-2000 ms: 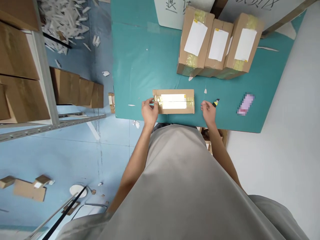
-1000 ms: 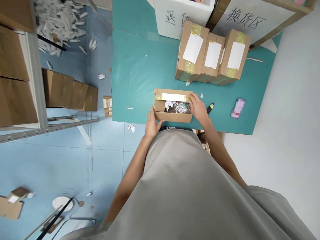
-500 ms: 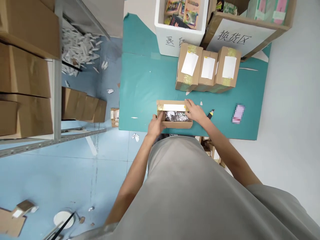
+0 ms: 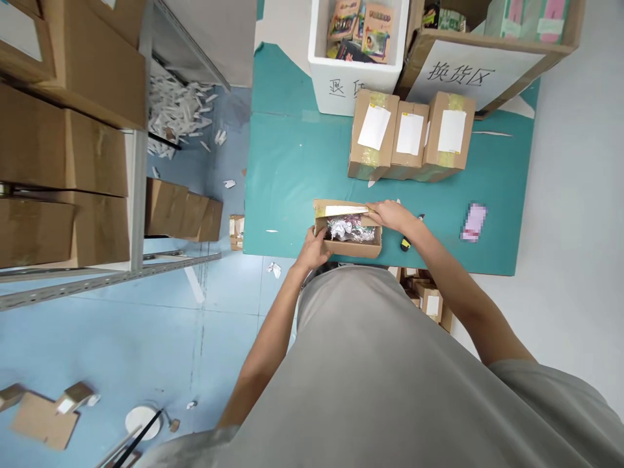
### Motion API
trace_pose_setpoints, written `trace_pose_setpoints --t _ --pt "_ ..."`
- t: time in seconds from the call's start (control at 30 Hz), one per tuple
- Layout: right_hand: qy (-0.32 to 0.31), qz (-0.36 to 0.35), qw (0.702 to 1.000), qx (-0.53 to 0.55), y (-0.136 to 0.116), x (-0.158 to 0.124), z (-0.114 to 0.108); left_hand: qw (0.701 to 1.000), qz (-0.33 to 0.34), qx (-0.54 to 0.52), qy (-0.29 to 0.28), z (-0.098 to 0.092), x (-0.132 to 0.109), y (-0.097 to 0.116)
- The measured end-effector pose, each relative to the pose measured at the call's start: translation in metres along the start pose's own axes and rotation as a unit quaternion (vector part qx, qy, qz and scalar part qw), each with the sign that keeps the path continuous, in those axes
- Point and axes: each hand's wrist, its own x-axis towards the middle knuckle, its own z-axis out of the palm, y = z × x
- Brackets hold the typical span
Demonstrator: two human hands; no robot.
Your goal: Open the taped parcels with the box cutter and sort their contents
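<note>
One sign (image 4: 478, 73) reads “换货区”; left hand (image 4: 314, 249) pinches an open box (image 4: 353, 249) by its corner, right hand (image 4: 390, 214) its flap (image 4: 341, 210), near the tabletop's (image 4: 287, 214) edge.

A parcel-handling corner of a warehouse or stockroom.
Tall metal racking (image 4: 138, 195) stacked with brown cartons (image 4: 97, 159) lines one side of the blue floor (image 4: 146, 344), where a heap of white scraps (image 4: 178, 110) lies. The green worktop (image 4: 292, 156) bears three taped, labelled parcels (image 4: 409, 133), an opened carton (image 4: 353, 249), a utility knife (image 4: 405, 244) and a white bin (image 4: 380, 81) of colourfully printed goods; a handwritten Chinese sign (image 4: 507, 65) on a larger box reads "exchange area". More boxes (image 4: 432, 304) sit lower, beyond the worktop's near edge.
</note>
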Motion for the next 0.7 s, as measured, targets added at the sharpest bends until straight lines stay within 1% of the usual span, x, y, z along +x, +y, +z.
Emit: trace_pose_setpoints --t 0.03,0.13,0.17,0.2,0.27,0.33,0.43,0.5,0.57,0.6,0.7 --pt "0.004 -0.004 1.000 0.002 0.001 0.000 0.004 1.000 0.008 -0.017 0.018 -0.003 0.003 0.002" --pt "0.022 0.003 1.000 0.006 0.000 -0.005 0.019 0.994 0.017 -0.028 0.107 -0.018 0.015 0.012" --pt "0.030 0.008 0.999 0.007 -0.001 -0.007 0.024 0.992 0.020 -0.010 0.121 -0.026 0.021 0.016" --pt "0.037 0.013 0.999 0.009 -0.002 -0.009 0.028 0.993 0.025 0.017 0.118 -0.034 0.028 0.020" --pt "0.044 0.021 0.999 0.011 -0.004 -0.011 0.034 0.993 0.043 0.088 0.068 -0.052 0.044 0.027" --pt "0.044 0.028 0.999 0.011 -0.007 -0.013 0.037 0.985 0.059 0.159 0.017 -0.071 0.059 0.033" --pt "0.058 0.048 0.997 0.009 -0.016 -0.014 0.041 0.964 0.073 0.252 -0.043 -0.094 0.075 0.038" --pt "0.078 0.064 0.995 0.014 -0.024 -0.015 0.046 0.949 0.089 0.292 -0.077 -0.105 0.080 0.039" --pt "0.096 0.079 0.992 0.024 -0.030 -0.016 0.050 0.943 0.107 0.297 -0.100 -0.114 0.083 0.038" --pt "0.101 0.084 0.991 0.031 -0.032 -0.016 0.052 0.945 0.111 0.288 -0.107 -0.118 0.084 0.037" --pt "0.111 0.088 0.987 0.072 -0.026 -0.016 0.051 0.964 0.095 0.219 -0.113 -0.126 0.088 0.030"
